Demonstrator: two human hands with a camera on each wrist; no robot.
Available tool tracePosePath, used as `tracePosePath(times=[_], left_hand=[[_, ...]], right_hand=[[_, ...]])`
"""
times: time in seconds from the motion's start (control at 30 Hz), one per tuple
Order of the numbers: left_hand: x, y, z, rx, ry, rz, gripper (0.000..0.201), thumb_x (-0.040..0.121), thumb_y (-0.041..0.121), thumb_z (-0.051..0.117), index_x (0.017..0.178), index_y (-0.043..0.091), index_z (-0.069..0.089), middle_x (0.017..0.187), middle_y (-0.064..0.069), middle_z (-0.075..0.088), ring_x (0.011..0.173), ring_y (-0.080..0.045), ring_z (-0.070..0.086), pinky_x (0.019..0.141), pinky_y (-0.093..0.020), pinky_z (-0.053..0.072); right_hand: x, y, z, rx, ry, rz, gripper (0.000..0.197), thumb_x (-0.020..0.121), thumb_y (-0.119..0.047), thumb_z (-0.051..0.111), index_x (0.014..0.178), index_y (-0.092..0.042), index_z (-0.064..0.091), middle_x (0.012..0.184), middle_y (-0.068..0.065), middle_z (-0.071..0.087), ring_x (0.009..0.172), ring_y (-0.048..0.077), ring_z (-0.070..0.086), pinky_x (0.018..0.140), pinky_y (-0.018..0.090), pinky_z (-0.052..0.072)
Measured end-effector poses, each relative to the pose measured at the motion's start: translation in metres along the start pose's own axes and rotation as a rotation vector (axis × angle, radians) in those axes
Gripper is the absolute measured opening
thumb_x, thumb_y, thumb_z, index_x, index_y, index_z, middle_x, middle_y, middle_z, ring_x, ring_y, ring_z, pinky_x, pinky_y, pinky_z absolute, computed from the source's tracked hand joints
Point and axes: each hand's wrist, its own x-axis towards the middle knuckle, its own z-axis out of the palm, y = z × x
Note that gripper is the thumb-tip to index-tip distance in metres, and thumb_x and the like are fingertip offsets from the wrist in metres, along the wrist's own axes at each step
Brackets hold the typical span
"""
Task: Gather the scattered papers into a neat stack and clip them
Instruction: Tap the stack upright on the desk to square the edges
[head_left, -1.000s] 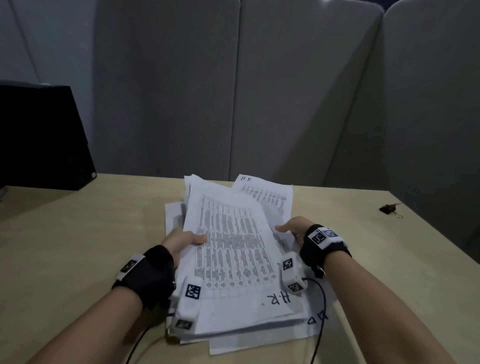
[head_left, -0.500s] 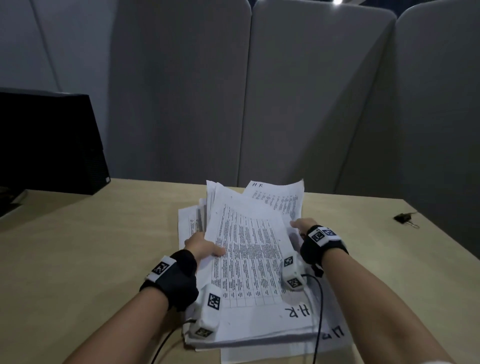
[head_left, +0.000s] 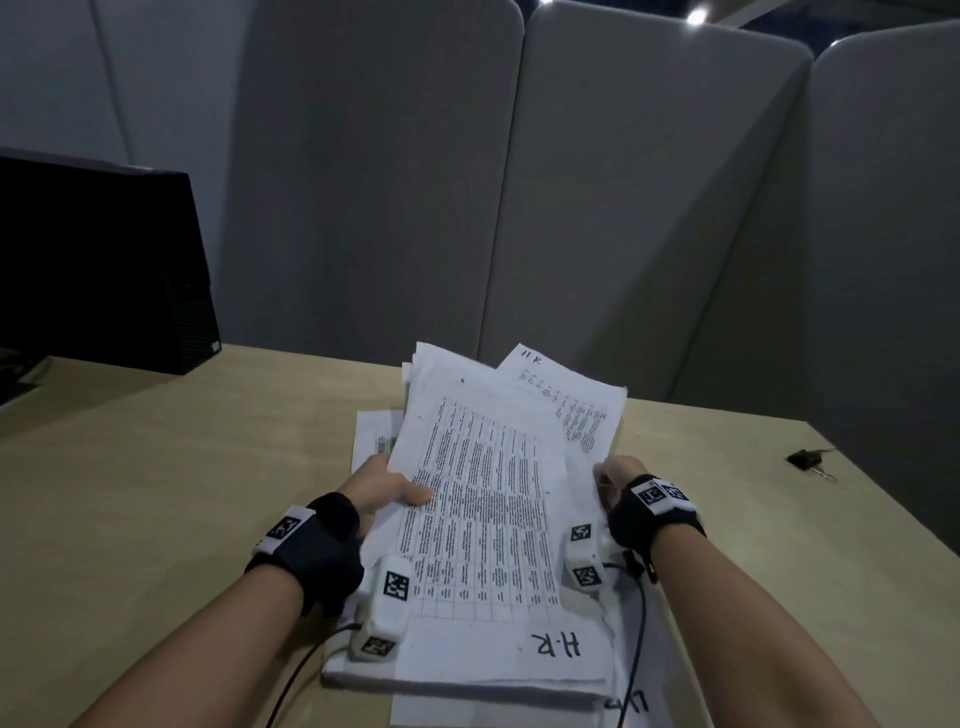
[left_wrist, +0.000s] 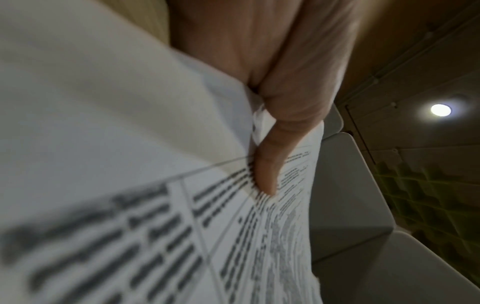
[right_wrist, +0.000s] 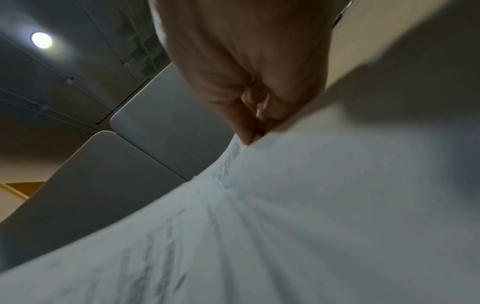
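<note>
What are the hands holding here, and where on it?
Both hold the papers: the left hand grips the left edge, thumb on top; the right hand pinches the right edge.

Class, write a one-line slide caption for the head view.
Both hands, left hand and right hand, lift printed papers off the desk; binder clip waits.

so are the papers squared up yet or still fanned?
Still fanned. Papers, gripped by left hand and right hand, show offset edges; one sheet sticks out skewed. Binder clip lies unused.
</note>
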Motion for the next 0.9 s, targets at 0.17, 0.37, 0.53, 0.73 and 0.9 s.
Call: tracePosePath(times=[0.17,0.37,0.53,0.73,0.9], left_hand=[[-0.011,-0.01,-0.028,-0.264,-0.032,0.054,0.054,0.071,-0.003,0.067,0.124,-0.002,0.054,0.118,-0.025,0.061,0.11,-0.04,0.057,0.102,-0.057,0.04],[-0.022,-0.006,-0.057,-0.404,-0.076,0.046,0.049,0.076,-0.001,0.055,0.125,0.0,0.052,0.121,-0.027,0.059,0.103,-0.039,0.062,0.084,-0.052,0.052],[-0.021,-0.019,-0.064,-0.339,-0.007,0.011,0.038,0.084,-0.007,0.052,0.121,0.0,0.055,0.113,-0.023,0.065,0.092,-0.035,0.066,0.087,-0.05,0.053],[0.022,-0.054,-0.074,0.149,0.438,-0.088,0.085,0.034,0.04,0.085,0.114,0.036,0.057,0.13,-0.013,0.049,0.114,-0.035,0.049,0.103,-0.046,0.042],[0.01,-0.023,-0.053,0.137,0.342,-0.081,0.065,0.063,0.01,0.081,0.122,0.006,0.052,0.13,-0.017,0.054,0.118,-0.036,0.049,0.104,-0.045,0.04]], right_hand=[[0.001,0.002,0.0,0.169,0.042,-0.106,0.021,0.083,0.01,0.043,0.084,0.004,0.063,0.073,0.014,0.057,0.064,0.025,0.055,0.068,0.039,0.049],[-0.027,-0.012,-0.002,0.027,-0.105,-0.204,0.026,0.092,0.008,0.039,0.108,0.001,0.058,0.061,0.008,0.046,0.028,0.005,0.045,0.032,0.013,0.037],[-0.036,-0.018,0.018,-0.259,-0.333,-0.17,0.022,0.092,0.001,0.046,0.11,-0.007,0.057,0.079,0.013,0.053,0.059,0.019,0.05,0.05,0.025,0.046],[-0.05,-0.035,0.06,-0.409,-0.351,-0.189,0.026,0.095,-0.016,0.043,0.108,0.003,0.057,0.106,0.016,0.063,0.096,0.031,0.061,0.092,0.046,0.05],[-0.055,-0.034,0.064,-0.395,-0.366,-0.183,0.047,0.09,-0.045,0.053,0.109,-0.002,0.055,0.085,0.006,0.061,0.074,0.021,0.058,0.065,0.029,0.048]])
